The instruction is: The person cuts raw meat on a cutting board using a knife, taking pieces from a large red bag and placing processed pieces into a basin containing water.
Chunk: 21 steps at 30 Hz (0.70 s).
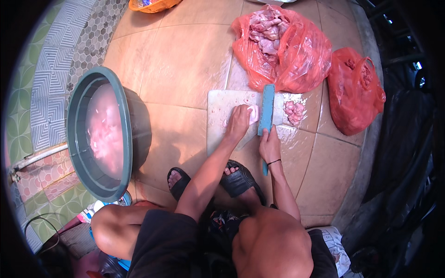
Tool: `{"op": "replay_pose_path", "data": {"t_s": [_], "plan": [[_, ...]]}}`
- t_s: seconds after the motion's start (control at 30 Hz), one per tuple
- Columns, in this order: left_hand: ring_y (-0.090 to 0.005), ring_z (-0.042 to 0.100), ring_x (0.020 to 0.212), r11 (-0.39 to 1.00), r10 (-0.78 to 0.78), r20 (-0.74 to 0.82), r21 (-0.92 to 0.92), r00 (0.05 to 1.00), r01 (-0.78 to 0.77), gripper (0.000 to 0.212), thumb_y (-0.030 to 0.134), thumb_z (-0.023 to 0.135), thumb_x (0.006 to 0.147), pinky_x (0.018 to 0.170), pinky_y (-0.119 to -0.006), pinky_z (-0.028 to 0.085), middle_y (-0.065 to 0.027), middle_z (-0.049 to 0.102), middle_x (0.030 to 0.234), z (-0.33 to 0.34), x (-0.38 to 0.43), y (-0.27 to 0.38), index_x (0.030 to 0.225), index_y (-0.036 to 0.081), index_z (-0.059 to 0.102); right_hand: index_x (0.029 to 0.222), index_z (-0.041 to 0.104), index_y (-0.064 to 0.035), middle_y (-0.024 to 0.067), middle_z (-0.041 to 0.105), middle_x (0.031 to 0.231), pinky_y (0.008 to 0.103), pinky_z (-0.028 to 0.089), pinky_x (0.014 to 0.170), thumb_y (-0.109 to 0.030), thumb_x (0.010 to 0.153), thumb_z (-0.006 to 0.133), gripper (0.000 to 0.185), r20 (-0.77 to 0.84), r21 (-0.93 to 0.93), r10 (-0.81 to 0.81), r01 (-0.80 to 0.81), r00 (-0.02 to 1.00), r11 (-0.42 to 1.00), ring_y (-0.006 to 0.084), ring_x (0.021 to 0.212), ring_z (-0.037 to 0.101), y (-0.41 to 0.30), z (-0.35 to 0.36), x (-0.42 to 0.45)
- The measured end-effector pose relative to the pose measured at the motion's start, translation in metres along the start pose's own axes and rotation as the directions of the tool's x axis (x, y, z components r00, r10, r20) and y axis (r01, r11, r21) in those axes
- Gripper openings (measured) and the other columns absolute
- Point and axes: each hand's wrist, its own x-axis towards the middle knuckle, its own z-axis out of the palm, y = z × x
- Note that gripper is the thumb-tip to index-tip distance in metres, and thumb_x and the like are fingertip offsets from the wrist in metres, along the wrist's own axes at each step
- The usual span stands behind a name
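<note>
A pale cutting board (pixel 220 107) lies on the tiled floor before me. My left hand (pixel 239 120) holds down a small piece of raw pale meat (pixel 254 114) on it. My right hand (pixel 269 141) grips the handle of a blue-coated cleaver (pixel 267 107), whose long blade lies over the board just right of the meat. Beyond the board's right edge is a small heap of raw pink meat pieces (pixel 294 112). An open red plastic bag (pixel 306 52) of raw meat (pixel 267 31) touches the floor above the board.
A green-grey plastic tub (pixel 126 128) with cloudy water and pink pieces stands at the left. Another red bag (pixel 354 104) of meat sits at the right. An orange basket (pixel 153 7) is at the top. My sandalled feet are close below the board.
</note>
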Motion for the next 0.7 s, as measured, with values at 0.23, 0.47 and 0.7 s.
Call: {"op": "replay_pose_path", "data": {"t_s": [0.23, 0.47, 0.7], "plan": [[-0.0421, 0.061, 0.089, 0.789, -0.495, -0.007, -0.422, 0.869, 0.446, 0.02, 0.016, 0.048, 0.102, 0.078, -0.046, 0.046, -0.0263, 0.061, 0.098, -0.003, 0.004, 0.006, 0.107, -0.004, 0.047, 0.112, 0.047, 0.0002, 0.0321, 0.062, 0.085, 0.0548, 0.045, 0.068, -0.023, 0.101, 0.043, 0.026, 0.0, -0.004, -0.008, 0.008, 1.0, 1.0, 0.0517, 0.085, 0.06, 0.031, -0.019, -0.032], [-0.031, 0.062, 0.091, 0.85, -0.334, 0.079, -0.404, 0.939, 0.336, 0.023, 0.018, 0.046, 0.103, 0.081, -0.04, 0.048, -0.0214, 0.062, 0.1, -0.012, -0.003, -0.016, 0.115, -0.001, 0.05, 0.108, 0.046, -0.0018, 0.0318, 0.061, 0.08, 0.0568, 0.044, 0.063, -0.021, 0.1, 0.044, 0.021, 0.051, -0.039, -0.03, 0.032, 0.998, 0.999, 0.0524, 0.08, 0.059, 0.028, -0.014, -0.047], [-0.0189, 0.06, 0.09, 0.837, -0.188, 0.4, -0.412, 0.897, 0.359, 0.026, 0.018, 0.046, 0.103, 0.081, -0.033, 0.049, -0.0165, 0.065, 0.101, -0.027, 0.011, -0.025, 0.117, -0.001, 0.055, 0.103, 0.044, -0.0035, 0.031, 0.06, 0.073, 0.0583, 0.042, 0.06, -0.02, 0.1, 0.045, 0.017, 0.119, -0.123, -0.042, 0.057, 0.992, 0.991, 0.0519, 0.074, 0.059, 0.012, -0.02, -0.056]]}}
